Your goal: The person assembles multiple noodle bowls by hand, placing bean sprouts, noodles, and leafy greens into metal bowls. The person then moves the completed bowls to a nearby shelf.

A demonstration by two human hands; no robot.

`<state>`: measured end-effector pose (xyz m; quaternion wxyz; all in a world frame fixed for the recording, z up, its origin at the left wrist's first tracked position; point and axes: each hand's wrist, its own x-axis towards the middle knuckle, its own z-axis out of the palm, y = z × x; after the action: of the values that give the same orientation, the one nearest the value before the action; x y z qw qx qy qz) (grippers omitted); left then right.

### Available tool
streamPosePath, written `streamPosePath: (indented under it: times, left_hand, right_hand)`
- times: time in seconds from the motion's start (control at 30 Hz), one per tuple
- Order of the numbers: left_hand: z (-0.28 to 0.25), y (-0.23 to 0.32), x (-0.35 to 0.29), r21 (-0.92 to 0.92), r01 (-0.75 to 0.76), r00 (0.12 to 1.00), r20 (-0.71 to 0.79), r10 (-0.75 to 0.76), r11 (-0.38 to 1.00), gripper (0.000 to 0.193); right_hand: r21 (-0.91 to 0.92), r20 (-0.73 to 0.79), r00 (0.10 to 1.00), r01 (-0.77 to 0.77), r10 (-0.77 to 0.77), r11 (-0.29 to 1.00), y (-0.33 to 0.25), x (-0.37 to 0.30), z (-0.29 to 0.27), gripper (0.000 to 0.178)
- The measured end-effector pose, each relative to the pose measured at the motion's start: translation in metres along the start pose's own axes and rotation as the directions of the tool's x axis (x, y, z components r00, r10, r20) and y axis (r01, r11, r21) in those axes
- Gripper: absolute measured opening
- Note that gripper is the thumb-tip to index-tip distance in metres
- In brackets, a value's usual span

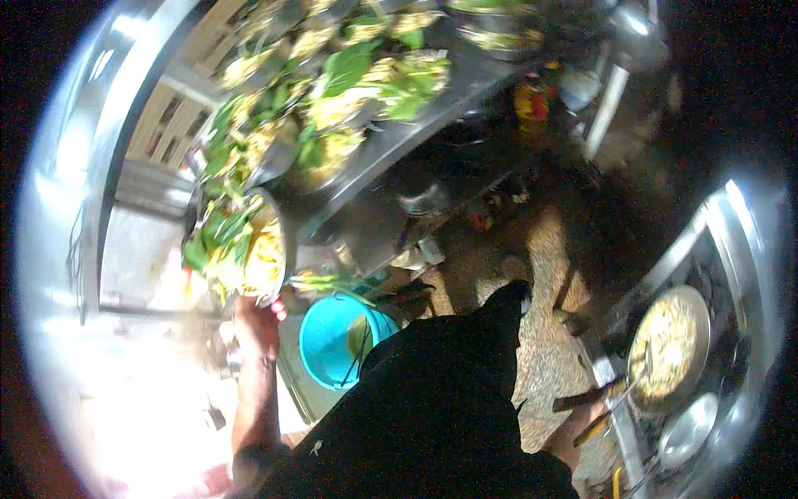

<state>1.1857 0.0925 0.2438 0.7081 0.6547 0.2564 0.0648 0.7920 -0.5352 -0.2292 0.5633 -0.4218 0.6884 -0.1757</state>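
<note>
Since you've got a bowl [287,241] out on your left and a pan [702,333] way over on your right, you're pretty stretched tbh. Your left hand [259,333] has its fingers clamped on the bowl's near rim, prob bc the leafy greens [218,237] and yellow noodle-like strips [264,258] fill the middle and the edge is the only clean grip. Your right hand [573,428] is down by the stove w/ fingers closed round a utensil [594,428], afaict, its far end in the pan's pale food [665,337]; a dark wooden handle [586,397] sits right by it, can't tell if you've got that too. Long handles prob keep your skin off the heat. Big ladle [690,428] lies just beside the pan, so that side's tight imo. Up top, the tabletop [399,154] has bowls of noodles and greens [357,91] packed close, maybe so they're all in reach of one spot, and your bowl is at the near end of that bunch. Blue bucket [320,345] is near your left forearm w/ sth thin & dark poking in, and your black clothing [432,399] blocks a lot of the floor [544,308] btwn the two sides. Lower left's blown out by glare, so idk what's there.
</note>
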Motion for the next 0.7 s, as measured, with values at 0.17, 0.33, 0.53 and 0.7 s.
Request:
streamPosePath:
  times: [0.17,0.33,0.53,0.7]
  left_hand:
    - [0.004,0.0,0.0,-0.015,-0.022,1.0,-0.013,0.021,1.0,0.039]
    - [0.001,-0.003,0.005,-0.002,-0.011,0.999,-0.047,0.011,1.0,0.041]
    - [-0.009,-0.003,-0.005,0.098,0.003,1.0,0.021,-0.005,0.995,0.045]
    - [-0.019,0.0,0.011,0.22,-0.045,0.999,-0.002,0.047,0.974,0.036]
  right_hand:
    - [-0.042,0.022,0.99,-0.142,0.143,0.989,0.002,0.002,-0.012,0.023]
    - [-0.072,0.069,0.968,-0.236,0.241,0.969,0.011,0.003,-0.015,0.021]
    - [-0.104,0.285,0.88,-0.366,0.38,0.925,0.046,-0.061,-0.008,0.02]
    - [-0.039,0.498,0.699,-0.573,0.513,0.819,0.083,-0.155,0.077,0.019]
